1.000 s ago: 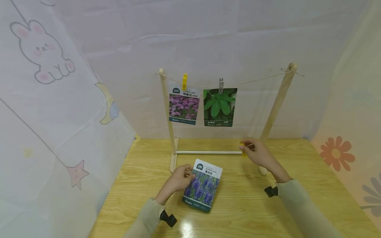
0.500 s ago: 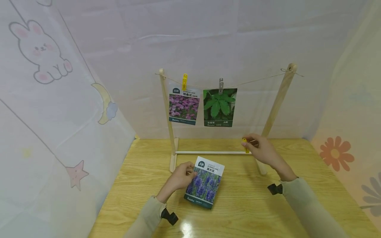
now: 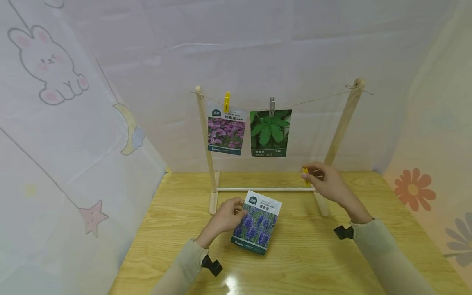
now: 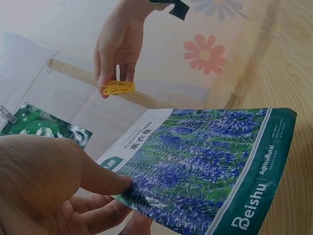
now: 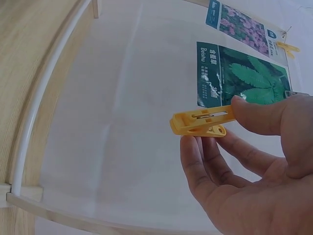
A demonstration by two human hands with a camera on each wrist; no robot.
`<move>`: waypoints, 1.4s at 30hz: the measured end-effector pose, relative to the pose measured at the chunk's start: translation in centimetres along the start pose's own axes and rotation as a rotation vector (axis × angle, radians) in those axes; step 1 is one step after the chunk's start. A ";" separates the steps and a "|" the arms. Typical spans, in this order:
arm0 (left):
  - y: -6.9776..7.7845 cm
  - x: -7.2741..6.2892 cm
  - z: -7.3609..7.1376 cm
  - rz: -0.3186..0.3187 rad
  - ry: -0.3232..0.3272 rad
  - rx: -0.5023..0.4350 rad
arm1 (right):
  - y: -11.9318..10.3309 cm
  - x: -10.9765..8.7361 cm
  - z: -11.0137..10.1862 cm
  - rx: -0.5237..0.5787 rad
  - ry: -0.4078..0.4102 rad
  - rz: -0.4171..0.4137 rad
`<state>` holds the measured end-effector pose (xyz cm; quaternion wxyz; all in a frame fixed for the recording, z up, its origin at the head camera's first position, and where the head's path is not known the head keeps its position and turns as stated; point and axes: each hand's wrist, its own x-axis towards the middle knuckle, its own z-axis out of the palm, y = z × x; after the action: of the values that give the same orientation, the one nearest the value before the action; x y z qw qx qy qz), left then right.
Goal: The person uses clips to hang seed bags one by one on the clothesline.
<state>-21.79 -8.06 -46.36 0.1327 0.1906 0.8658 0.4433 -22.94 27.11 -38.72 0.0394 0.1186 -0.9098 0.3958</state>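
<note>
My left hand (image 3: 225, 216) pinches the left edge of a seed packet (image 3: 257, 223) printed with purple flowers, between thumb and fingers. The packet is tilted above the table, its front facing up. In the left wrist view the thumb presses on the printed face of the packet (image 4: 195, 161). My right hand (image 3: 326, 182) holds a yellow clothespin (image 3: 305, 177) near the right post; the right wrist view shows thumb and fingers around the clothespin (image 5: 200, 122). Two packets hang from the string: a pink-flower packet (image 3: 225, 133) under a yellow clothespin (image 3: 227, 102), and a green-leaf packet (image 3: 271, 134) under a grey clothespin (image 3: 272, 107).
A wooden stand has a left post (image 3: 207, 143), a right post (image 3: 343, 123) and a white crossbar (image 3: 265, 189) low between them. String (image 3: 321, 98) sags between the post tops. The wood-grain table (image 3: 177, 233) is enclosed by printed cloth walls (image 3: 129, 61).
The left hand has lifted the purple-flower packet slightly up and to the right. My right hand has shifted a little right and up with the yellow clothespin. The hanging packets stay in place.
</note>
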 end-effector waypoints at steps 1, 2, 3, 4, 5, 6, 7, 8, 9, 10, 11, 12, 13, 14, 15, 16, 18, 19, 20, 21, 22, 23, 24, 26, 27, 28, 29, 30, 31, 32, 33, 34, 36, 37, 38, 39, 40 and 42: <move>0.0 0.0 0.0 -0.002 0.001 0.006 | -0.1 0.0 0.0 0.003 0.001 0.002; 0.0 0.0 0.0 0.000 0.004 0.010 | -0.1 -0.1 -0.1 0.007 0.002 0.005; 0.1 0.0 0.0 0.002 0.003 0.012 | -0.2 -0.1 -0.1 0.009 0.007 0.004; 0.1 0.1 0.0 0.004 0.001 0.009 | -0.2 -0.1 -0.2 0.011 0.011 0.002; 0.1 0.1 0.0 0.007 -0.002 0.005 | -0.3 -0.1 -0.3 0.013 0.016 -0.001; 0.2 0.1 0.0 0.015 -0.002 0.001 | -0.4 -0.1 -0.3 0.013 0.021 -0.004; 0.2 0.2 0.0 0.022 -0.003 -0.001 | -0.4 -0.2 -0.4 0.015 0.025 -0.006; 0.3 0.2 -0.1 0.032 0.001 0.001 | -0.5 -0.2 -0.5 0.016 0.029 -0.008; 0.3 0.3 -0.1 0.033 0.000 -0.003 | -0.5 -0.1 -0.5 0.018 0.034 -0.011; 0.4 0.4 -0.1 0.037 0.003 -0.003 | -0.5 -0.1 -0.6 0.018 0.035 -0.012; 0.4 0.4 -0.1 0.042 0.000 0.000 | -0.5 -0.1 -0.7 0.021 0.036 -0.010; 0.5 0.5 0.0 0.039 0.003 0.002 | -0.6 -0.1 -0.8 0.024 0.038 -0.006; 0.5 0.6 0.0 0.034 0.004 0.005 | -0.6 -0.1 -0.9 0.029 0.041 -0.006; 0.6 0.6 0.1 0.033 0.008 0.011 | -0.6 -0.1 -1.0 0.030 0.042 -0.005; 0.7 0.7 0.2 0.026 0.006 0.010 | -0.7 -0.1 -1.2 0.030 0.044 -0.004; 0.8 0.8 0.2 0.021 0.009 0.017 | -0.7 -0.1 -1.3 0.031 0.044 -0.004; 1.0 0.9 0.4 0.005 0.016 0.022 | -0.8 -0.2 -1.5 0.038 0.052 -0.010; 1.1 1.0 0.5 0.004 0.018 0.022 | -0.9 -0.2 -1.7 0.040 0.057 -0.017; 1.2 1.1 0.6 0.004 0.021 0.021 | -0.9 -0.1 -1.8 0.042 0.065 -0.025; 1.3 1.2 0.7 0.003 0.022 0.018 | -0.9 -0.1 -1.9 0.045 0.072 -0.031; 1.5 1.3 0.8 0.002 0.024 0.014 | -1.0 -0.1 -2.0 0.048 0.079 -0.037; 1.6 1.3 0.8 0.005 0.025 0.008 | -1.0 -0.1 -2.1 0.050 0.086 -0.040; 1.7 1.4 0.9 0.010 0.027 0.007 | -1.1 -0.1 -2.3 0.052 0.093 -0.042; 1.9 1.6 1.0 0.013 0.033 0.004 | -1.2 -0.1 -2.5 0.057 0.103 -0.041; 2.0 1.7 1.1 0.015 0.036 0.004 | -1.3 -0.2 -2.7 0.059 0.103 -0.038; 2.0 1.8 1.1 0.015 0.038 0.002 | -1.4 -0.2 -2.8 0.062 0.104 -0.033; 2.1 1.9 1.1 0.019 0.041 0.001 | -1.4 -0.3 -3.0 0.064 0.104 -0.026; 2.2 2.0 1.2 0.023 0.042 -0.002 | -1.5 -0.3 -3.1 0.068 0.105 -0.022; 2.2 2.1 1.2 0.032 0.045 -0.003 | -1.5 -0.3 -3.2 0.068 0.107 -0.021; 2.3 2.2 1.2 0.042 0.046 -0.003 | -1.6 -0.3 -3.4 0.068 0.109 -0.019; 2.4 2.3 1.2 0.052 0.046 0.000 | -1.6 -0.3 -3.5 0.066 0.112 -0.017; 2.5 2.4 1.2 0.060 0.046 -0.001 | -1.6 -0.3 -3.6 0.066 0.114 -0.015; 2.8 2.4 1.2 0.069 0.044 -0.005 | -1.7 -0.3 -3.8 0.065 0.120 -0.019; 3.0 2.5 1.2 0.070 0.045 -0.004 | -1.8 -0.3 -3.9 0.065 0.123 -0.022; 3.1 2.5 1.2 0.067 0.047 -0.004 | -1.8 -0.3 -4.0 0.067 0.125 -0.022; 3.3 2.6 1.2 0.066 0.048 -0.005 | -1.9 -0.3 -4.1 0.065 0.127 -0.022; 3.4 2.7 1.2 0.066 0.048 -0.004 | -2.0 -0.3 -4.2 0.065 0.129 -0.023; 3.6 2.8 1.2 0.069 0.050 0.007 | -2.2 -0.2 -4.4 0.063 0.134 -0.026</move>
<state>-23.05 -3.96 -44.25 0.0948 0.2096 0.8634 0.4491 -22.27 28.95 -34.17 0.1018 0.1048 -0.8906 0.4307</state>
